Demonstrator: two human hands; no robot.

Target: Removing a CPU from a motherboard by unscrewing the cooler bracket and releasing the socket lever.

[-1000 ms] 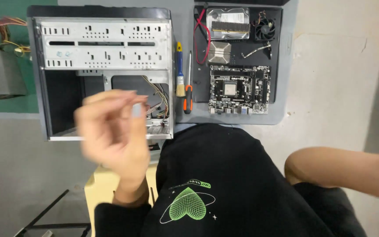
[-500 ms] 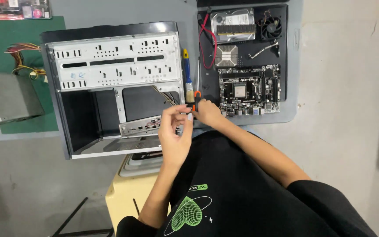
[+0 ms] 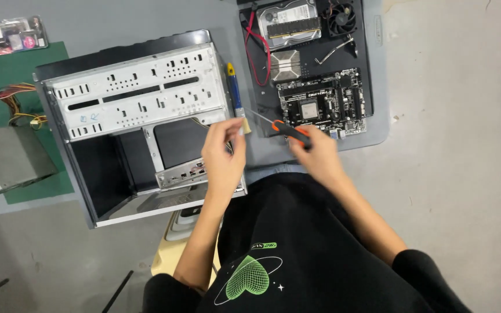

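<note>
Right hand: the right hand [image 3: 320,153] is clenched round the orange-and-black handle of a slim screwdriver [image 3: 282,128], whose thin metal shaft points left toward the other hand.
Left hand: the left hand [image 3: 224,153] is raised over the case with fingertips pinched together near the shaft tip; whether a small part is pinched there cannot be told.
Screwdriver position: it is held in the air above the front edge of the grey counter [image 3: 146,23], between the case and the tray.
Case: an open grey sheet-metal computer case [image 3: 129,110] lies on its side just beside the left hand.
Brush: a blue-handled paintbrush with pale bristles [image 3: 236,95] lies between the case and the tray.
Tray: a black tray [image 3: 369,69] carries a dark green motherboard [image 3: 323,104], a silver hard drive [image 3: 291,20] and a black fan [image 3: 342,16].
Risk: anything tiny pinched at the tip is judged liable to slip and fall into the case or to the floor.
Risk: the pointed shaft, so near the fingertips, could prick them if the hands were brought together carelessly.
</note>
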